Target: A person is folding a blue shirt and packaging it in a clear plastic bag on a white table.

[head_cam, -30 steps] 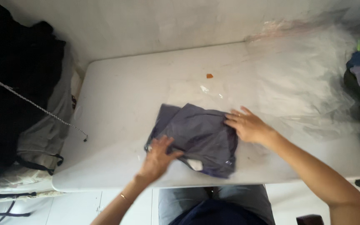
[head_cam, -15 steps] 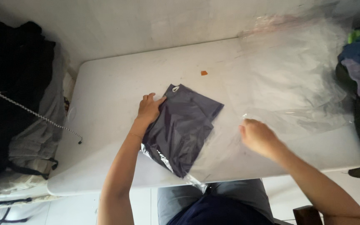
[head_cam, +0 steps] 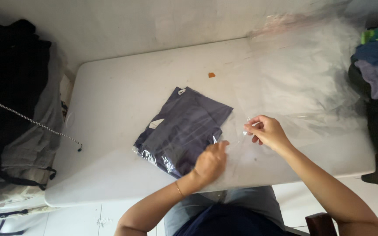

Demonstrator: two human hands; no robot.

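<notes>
Folded dark garment (head_cam: 184, 131) in clear plastic bag (head_cam: 235, 144): mid-bench, near front edge, long axis diagonal. Left hand (head_cam: 210, 161) closed on bag mouth at garment's near end; right hand (head_cam: 267, 132) pinches the flap, farther right.

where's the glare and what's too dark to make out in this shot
Head view: glare streaks the clear plastic sheets on the white table and glints on the bagged dark garment near the left hand; the right hand is evenly lit; the dark clothes pile at left loses detail in shadow.
</notes>
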